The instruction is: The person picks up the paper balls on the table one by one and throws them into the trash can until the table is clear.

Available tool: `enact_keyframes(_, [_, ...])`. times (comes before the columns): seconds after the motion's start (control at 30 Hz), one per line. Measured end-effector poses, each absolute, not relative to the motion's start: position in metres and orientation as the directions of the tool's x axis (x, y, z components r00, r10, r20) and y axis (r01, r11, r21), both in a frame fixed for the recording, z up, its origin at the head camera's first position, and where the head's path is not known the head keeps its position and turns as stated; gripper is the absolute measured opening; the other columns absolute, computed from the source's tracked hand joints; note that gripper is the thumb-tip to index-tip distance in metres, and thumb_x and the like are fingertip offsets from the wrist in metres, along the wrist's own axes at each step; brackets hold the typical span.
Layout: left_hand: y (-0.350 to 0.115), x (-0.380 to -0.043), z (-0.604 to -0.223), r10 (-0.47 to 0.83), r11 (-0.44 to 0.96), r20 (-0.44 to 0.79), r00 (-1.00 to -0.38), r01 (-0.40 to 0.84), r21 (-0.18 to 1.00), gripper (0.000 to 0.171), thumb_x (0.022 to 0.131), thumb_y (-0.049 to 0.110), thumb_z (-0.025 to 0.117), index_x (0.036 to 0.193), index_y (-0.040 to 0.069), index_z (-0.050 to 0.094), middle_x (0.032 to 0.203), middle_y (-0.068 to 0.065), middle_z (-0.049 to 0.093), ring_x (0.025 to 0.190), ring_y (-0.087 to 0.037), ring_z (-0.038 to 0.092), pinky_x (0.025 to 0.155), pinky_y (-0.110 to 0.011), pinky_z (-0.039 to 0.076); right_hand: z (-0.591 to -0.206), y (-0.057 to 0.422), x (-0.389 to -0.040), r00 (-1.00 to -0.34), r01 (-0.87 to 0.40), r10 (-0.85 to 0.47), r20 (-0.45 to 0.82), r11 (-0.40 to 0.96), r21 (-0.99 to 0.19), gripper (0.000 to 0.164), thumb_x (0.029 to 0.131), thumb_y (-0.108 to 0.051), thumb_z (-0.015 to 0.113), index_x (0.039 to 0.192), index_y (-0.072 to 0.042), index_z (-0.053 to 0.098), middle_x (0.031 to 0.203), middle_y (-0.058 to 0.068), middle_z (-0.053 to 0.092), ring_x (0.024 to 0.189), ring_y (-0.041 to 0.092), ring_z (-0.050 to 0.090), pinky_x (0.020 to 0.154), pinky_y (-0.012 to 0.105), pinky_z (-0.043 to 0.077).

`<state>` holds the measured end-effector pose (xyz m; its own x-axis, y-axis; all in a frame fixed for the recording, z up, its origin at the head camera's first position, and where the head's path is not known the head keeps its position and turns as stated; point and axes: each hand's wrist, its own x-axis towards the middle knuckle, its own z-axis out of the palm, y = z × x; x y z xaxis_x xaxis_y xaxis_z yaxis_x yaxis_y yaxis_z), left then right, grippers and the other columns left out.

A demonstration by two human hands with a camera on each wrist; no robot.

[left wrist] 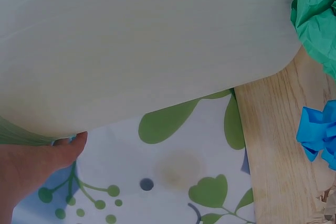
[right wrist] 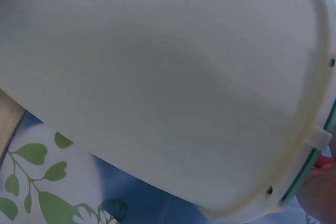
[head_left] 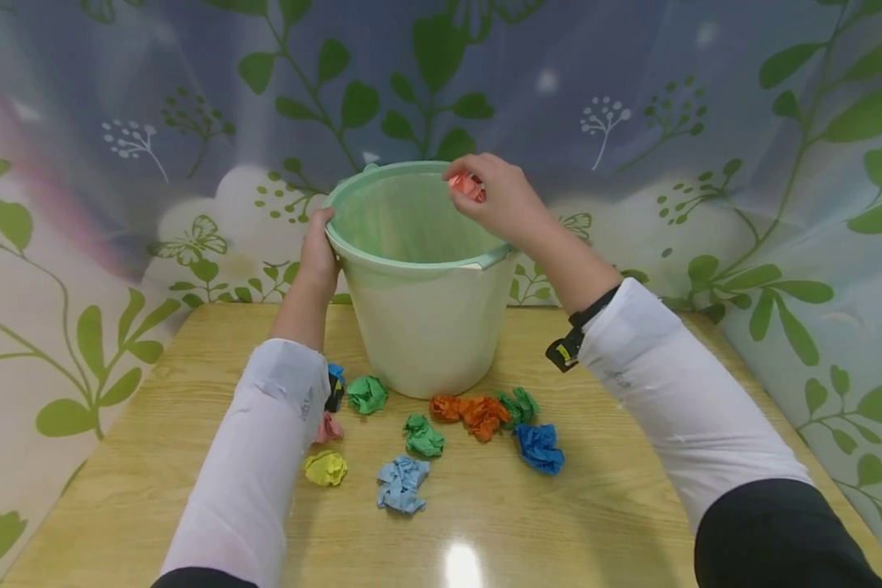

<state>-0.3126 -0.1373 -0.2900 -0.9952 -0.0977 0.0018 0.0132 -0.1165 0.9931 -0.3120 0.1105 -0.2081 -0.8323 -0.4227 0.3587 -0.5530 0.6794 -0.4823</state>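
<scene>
A white bucket (head_left: 426, 327) with a pale green rim and inside stands upright at the back of the wooden table. My left hand (head_left: 318, 255) grips its rim on the left side; in the left wrist view the thumb (left wrist: 68, 150) lies against the outer wall. Over the right part of the bucket's mouth, my right hand (head_left: 503, 200) pinches a crumpled red-orange paper ball (head_left: 467, 186). The right wrist view shows mostly the bucket's wall (right wrist: 157, 93), with a bit of the right hand (right wrist: 319, 190) at the edge.
Several crumpled paper balls lie before the bucket: green (head_left: 367, 394), orange (head_left: 485, 416), dark blue (head_left: 540, 448), light blue (head_left: 403, 483), yellow (head_left: 327, 468) and pink (head_left: 328, 428), partly behind the left sleeve. A leaf-patterned cloth (head_left: 632, 122) hangs behind the table (head_left: 544, 531).
</scene>
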Motion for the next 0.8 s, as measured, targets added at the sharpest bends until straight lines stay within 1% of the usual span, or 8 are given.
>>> enact_keyframes(0.33, [-0.1364,-0.3104,-0.2904,-0.095,-0.119,0.006,-0.995,0.017,0.993,0.058,0.097,0.042,0.027,0.152,0.025,0.032,0.159,0.007,0.022,0.146,-0.011,0.016,0.121,-0.044,0.011,-0.214,0.1078,-0.3125,-0.852,-0.523,-0.45,0.268,0.721,-0.455,0.033,0.098,-0.021,0.053,0.128,-0.011,0.059,0.122,0.012,0.056,0.101,0.025,0.051,0.087,0.037,0.045])
enact_keyframes(0.4, [-0.1366,-0.3101,-0.2908,-0.089,-0.118,0.009,-0.996,0.019,0.993,0.058,0.097,0.043,0.026,0.152,0.025,0.031,0.159,0.007,0.021,0.146,-0.011,0.016,0.121,-0.043,0.011,-0.2147,0.108,-0.3134,-0.847,-0.531,-0.465,0.257,0.722,-0.444,0.036,0.097,-0.02,0.053,0.131,-0.011,0.057,0.127,0.012,0.055,0.107,0.026,0.051,0.09,0.038,0.043])
enact_keyframes(0.47, [-0.1367,-0.3099,-0.2909,-0.086,-0.113,0.015,-0.996,0.024,0.993,0.059,0.097,0.043,0.026,0.152,0.025,0.03,0.159,0.007,0.021,0.146,-0.011,0.015,0.121,-0.043,0.01,-0.2146,0.108,-0.3145,-0.838,-0.546,-0.487,0.248,0.726,-0.418,0.041,0.097,-0.021,0.054,0.137,-0.011,0.053,0.137,0.012,0.052,0.121,0.027,0.049,0.101,0.039,0.041])
enact_keyframes(0.53, [-0.1371,-0.3098,-0.2909,-0.084,-0.107,0.018,-0.996,0.027,0.994,0.059,0.097,0.044,0.025,0.153,0.025,0.029,0.159,0.007,0.02,0.146,-0.011,0.014,0.121,-0.043,0.01,-0.214,0.1079,-0.3154,-0.823,-0.568,-0.513,0.244,0.726,-0.387,0.049,0.097,-0.022,0.056,0.144,-0.012,0.045,0.148,0.011,0.044,0.135,0.028,0.04,0.112,0.04,0.033])
enact_keyframes(0.6, [-0.1375,-0.3099,-0.2907,-0.084,-0.099,0.022,-0.996,0.03,0.995,0.059,0.097,0.044,0.025,0.153,0.025,0.029,0.16,0.007,0.02,0.146,-0.011,0.014,0.121,-0.044,0.01,-0.2131,0.1083,-0.3155,-0.819,-0.573,-0.526,0.228,0.734,-0.364,0.057,0.097,-0.026,0.056,0.15,-0.014,0.036,0.157,0.011,0.031,0.145,0.03,0.025,0.119,0.044,0.022])
enact_keyframes(0.67, [-0.1378,-0.3103,-0.2904,-0.085,-0.1,0.022,-0.996,0.031,0.995,0.059,0.097,0.044,0.025,0.153,0.025,0.029,0.16,0.007,0.019,0.146,-0.011,0.014,0.121,-0.044,0.01,-0.2122,0.1091,-0.3148,-0.829,-0.559,-0.518,0.212,0.749,-0.356,0.064,0.098,-0.03,0.056,0.153,-0.017,0.028,0.161,0.011,0.018,0.149,0.031,0.013,0.12,0.049,0.015])
enact_keyframes(0.77, [-0.138,-0.3107,-0.2901,-0.087,-0.103,0.016,-0.996,0.025,0.994,0.059,0.097,0.044,0.026,0.153,0.026,0.029,0.16,0.007,0.019,0.147,-0.011,0.013,0.121,-0.043,0.01,-0.2104,0.1112,-0.3135,-0.854,-0.519,-0.484,0.19,0.779,-0.352,0.07,0.097,-0.038,0.055,0.155,-0.022,0.02,0.163,0.01,0.003,0.15,0.033,0.0,0.119,0.057,0.011])
enact_keyframes(0.8, [-0.138,-0.3108,-0.2901,-0.089,-0.105,0.013,-0.996,0.022,0.994,0.059,0.097,0.044,0.026,0.152,0.026,0.03,0.16,0.007,0.019,0.147,-0.011,0.013,0.121,-0.043,0.011,-0.2097,0.1121,-0.3129,-0.861,-0.508,-0.472,0.188,0.788,-0.348,0.071,0.097,-0.039,0.055,0.156,-0.023,0.019,0.163,0.009,0.001,0.15,0.033,-0.002,0.118,0.058,0.01])
